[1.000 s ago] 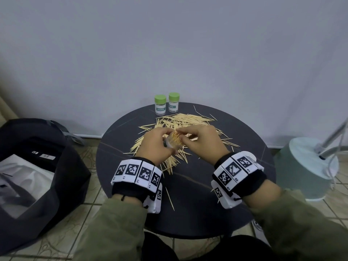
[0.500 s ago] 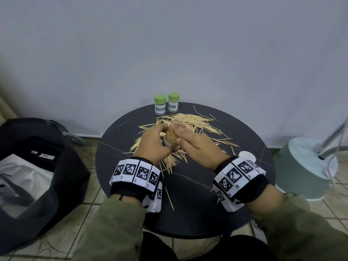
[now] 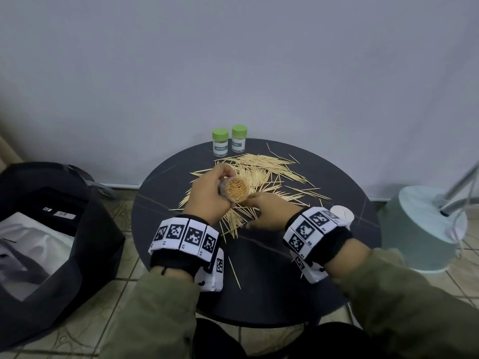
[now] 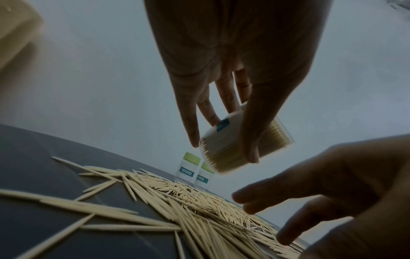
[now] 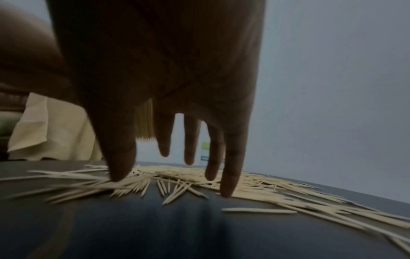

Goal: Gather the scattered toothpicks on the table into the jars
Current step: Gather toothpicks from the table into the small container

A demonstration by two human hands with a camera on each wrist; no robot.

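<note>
Two hands working: left hand (image 3: pixel 207 196) grips the packed open jar (image 3: pixel 237 189), tilted above the pile. Right hand (image 3: pixel 267 212), fingers spread and empty, is nearer the scattered toothpicks (image 3: pixel 261 172), which lie flat directly under its fingertips (image 5: pixel 226 192).

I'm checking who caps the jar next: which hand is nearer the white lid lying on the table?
Right. The right hand reaches down to the loose toothpicks, with the white lid just beyond its wrist. The left hand holds the open jar farther left.
</note>
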